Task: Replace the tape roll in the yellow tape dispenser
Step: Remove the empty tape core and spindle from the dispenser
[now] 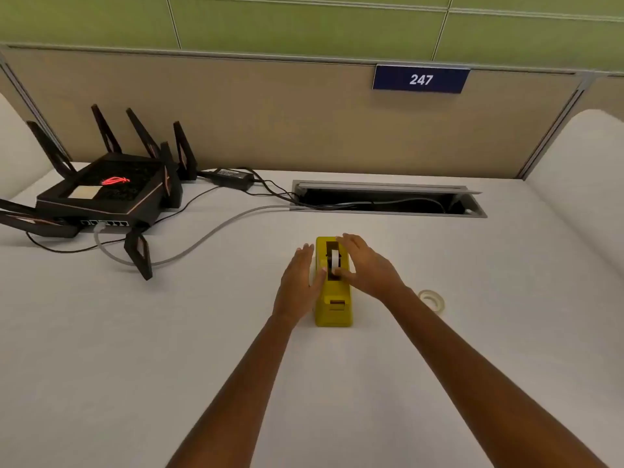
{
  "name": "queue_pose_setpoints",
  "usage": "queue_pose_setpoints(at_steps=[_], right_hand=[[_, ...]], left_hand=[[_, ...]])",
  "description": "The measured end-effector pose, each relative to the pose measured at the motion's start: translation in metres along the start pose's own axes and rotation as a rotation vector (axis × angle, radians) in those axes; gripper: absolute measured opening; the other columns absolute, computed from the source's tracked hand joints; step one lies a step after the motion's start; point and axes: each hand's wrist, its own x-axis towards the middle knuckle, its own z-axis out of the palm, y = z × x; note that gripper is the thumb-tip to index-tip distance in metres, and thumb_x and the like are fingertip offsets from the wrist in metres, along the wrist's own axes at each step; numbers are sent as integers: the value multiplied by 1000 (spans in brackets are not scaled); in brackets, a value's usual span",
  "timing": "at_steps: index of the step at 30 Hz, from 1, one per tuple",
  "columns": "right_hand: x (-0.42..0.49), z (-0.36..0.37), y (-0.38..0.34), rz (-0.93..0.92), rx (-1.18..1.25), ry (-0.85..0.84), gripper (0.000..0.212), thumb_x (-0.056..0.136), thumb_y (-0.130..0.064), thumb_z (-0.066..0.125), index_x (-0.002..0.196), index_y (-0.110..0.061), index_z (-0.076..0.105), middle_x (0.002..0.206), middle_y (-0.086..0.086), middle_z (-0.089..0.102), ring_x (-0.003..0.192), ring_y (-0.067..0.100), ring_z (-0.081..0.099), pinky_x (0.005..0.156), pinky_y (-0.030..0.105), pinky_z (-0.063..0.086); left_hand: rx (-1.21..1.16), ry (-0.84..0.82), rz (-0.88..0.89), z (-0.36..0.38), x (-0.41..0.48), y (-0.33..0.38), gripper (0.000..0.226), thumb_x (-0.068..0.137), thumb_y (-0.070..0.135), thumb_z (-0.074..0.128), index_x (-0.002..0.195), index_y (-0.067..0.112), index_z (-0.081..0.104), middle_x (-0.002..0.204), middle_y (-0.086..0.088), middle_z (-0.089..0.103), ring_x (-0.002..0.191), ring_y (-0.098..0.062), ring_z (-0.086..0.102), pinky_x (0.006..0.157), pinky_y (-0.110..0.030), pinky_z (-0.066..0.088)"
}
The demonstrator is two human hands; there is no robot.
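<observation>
Head view. The yellow tape dispenser (pixel 332 298) is seen standing on the white desk (pixel 135 349), near its middle, lengthwise away from the viewer. A white tape roll (pixel 335 261) is seated upright in the dispenser's top recess. The left hand (pixel 299 282) is laid flat against the dispenser's left side, fingers extended and together, with the thumb resting on the top edge. The right hand (pixel 366 265) is placed over the right side, its fingers loosely spread and the thumb touching the roll; a closed grasp is not shown. A second, clear tape roll (pixel 432 298) lies flat on the desk, just right of the right wrist. A black router (pixel 104 194) is set at the far left.
</observation>
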Motion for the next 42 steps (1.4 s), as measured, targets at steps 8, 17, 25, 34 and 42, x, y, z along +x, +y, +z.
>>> queue_pose_setpoints(at_steps=[8,17,25,34,42], right_hand=[[7,3,4,-25,-40,29,59,84,-39,58,131,-13,35,142,9,37,119,28,49,89,39,48],[6,7,7,-53,-27,62,52,84,-37,58,126,-11,41,137,9,43,111,27,54,82,33,50],[7,6,7,-60,-20,62,48,84,-34,59,125,-14,44,137,9,43,110,27,55,82,33,49],[13,2,7,-56,-15,17,49,82,-32,62,124,-12,46,135,11,46,111,28,53,87,35,47],[14,4,7,-60,-19,47,46,86,-30,57,125,-12,43,134,12,47,111,30,54,88,36,46]], left_hand=[[-57,-15,-37,8,2,0,58,92,35,41,142,19,16,153,-5,21,141,-24,21,113,-39,24],[-258,-1,-58,21,-3,-8,53,93,33,38,141,21,18,148,-6,34,131,-27,40,105,-42,38],[-266,66,-16,27,-4,-18,51,93,32,40,140,23,23,144,-5,41,127,-24,45,96,-28,38],[-270,98,-8,29,-4,-19,49,93,32,41,139,24,26,139,-5,47,121,-23,49,91,-26,40],[-268,112,2,28,-5,-19,49,92,31,42,138,23,28,138,-5,48,120,-23,51,91,-26,41]])
